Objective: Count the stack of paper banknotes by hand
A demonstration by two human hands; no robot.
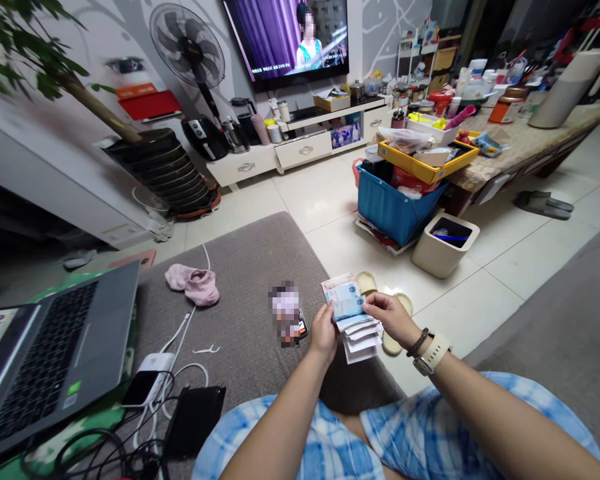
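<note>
Just above my lap, my left hand [325,332] is closed on the left side of a bundle of banknotes [349,303]. Blue notes face up, with a pinkish one behind them. Thumb and fingers of my right hand [387,312] pinch the right edge of a blue note. Below the blue notes hang several whitish paper slips [363,340], fanned and overlapping; whether they are notes or receipts I cannot tell. A phone [303,325], partly blurred out, lies on the grey couch seat to the left of my left hand.
On the couch [250,267] are a laptop [55,340], pink socks [195,283], a white power bank [153,377], a black pouch [195,420] and tangled cables. Slippers [393,341] lie on the floor behind my right hand. Beyond stand a bin [437,257], a blue crate [390,207] and a cluttered table [517,140].
</note>
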